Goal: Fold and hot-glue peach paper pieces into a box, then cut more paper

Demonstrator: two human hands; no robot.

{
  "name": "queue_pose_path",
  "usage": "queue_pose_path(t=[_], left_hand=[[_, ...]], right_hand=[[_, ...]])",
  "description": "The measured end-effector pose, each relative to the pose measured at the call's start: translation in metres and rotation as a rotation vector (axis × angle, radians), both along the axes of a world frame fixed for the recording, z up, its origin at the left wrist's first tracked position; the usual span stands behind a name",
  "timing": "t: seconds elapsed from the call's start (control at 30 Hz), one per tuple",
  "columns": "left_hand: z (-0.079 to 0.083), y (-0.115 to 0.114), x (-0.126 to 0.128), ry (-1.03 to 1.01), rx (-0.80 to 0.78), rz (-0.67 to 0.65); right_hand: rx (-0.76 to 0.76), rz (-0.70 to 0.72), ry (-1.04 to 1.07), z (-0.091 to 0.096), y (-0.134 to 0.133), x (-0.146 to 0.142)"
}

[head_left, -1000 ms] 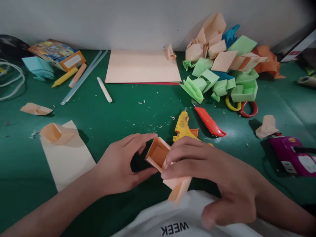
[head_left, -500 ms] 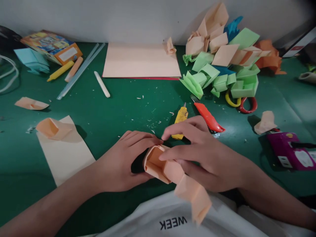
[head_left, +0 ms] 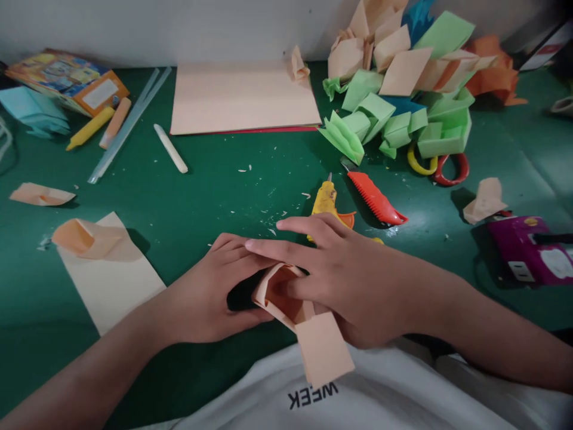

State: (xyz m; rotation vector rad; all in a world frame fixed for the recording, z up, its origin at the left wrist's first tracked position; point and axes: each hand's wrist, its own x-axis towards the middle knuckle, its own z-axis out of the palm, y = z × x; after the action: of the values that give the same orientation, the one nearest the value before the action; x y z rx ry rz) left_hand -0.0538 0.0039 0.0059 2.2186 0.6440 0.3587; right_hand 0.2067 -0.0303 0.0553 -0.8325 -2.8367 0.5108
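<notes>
A peach folded paper box (head_left: 286, 301) with a loose flap hanging toward me sits at the near edge of the green table (head_left: 224, 197). My left hand (head_left: 210, 292) curls round the box's left side, thumb underneath and fingers over the top. My right hand (head_left: 344, 280) grips the box from the right, its thumb pushed inside the opening and its fingers stretched over the rim, touching my left fingers. A yellow glue gun (head_left: 326, 203) lies just beyond my right hand.
An orange utility knife (head_left: 373, 197) and scissors (head_left: 436, 167) lie to the right. A heap of folded paper (head_left: 403, 89) fills the back right. Peach sheets (head_left: 242, 98), a peach strip (head_left: 111, 275), sticks, a colourful box (head_left: 67, 77) and a purple object (head_left: 528, 257) surround.
My right hand has slid left over the box, thumb now inside it. The box has been pressed lower between both hands, and its flap now hangs flat toward me.
</notes>
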Motion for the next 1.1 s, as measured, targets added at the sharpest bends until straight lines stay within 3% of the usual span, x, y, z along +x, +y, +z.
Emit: queue_pose_path(t=[0.43, 1.1], left_hand=[[0.0040, 0.0038, -0.0007, 0.097, 0.096, -0.045], [0.0043, 0.0045, -0.0008, 0.091, 0.168, -0.061]], right_hand=[[-0.010, -0.048, -0.078, -0.0023, -0.0046, -0.0060], [0.037, -0.056, -0.063, -0.0060, -0.0083, -0.0070]])
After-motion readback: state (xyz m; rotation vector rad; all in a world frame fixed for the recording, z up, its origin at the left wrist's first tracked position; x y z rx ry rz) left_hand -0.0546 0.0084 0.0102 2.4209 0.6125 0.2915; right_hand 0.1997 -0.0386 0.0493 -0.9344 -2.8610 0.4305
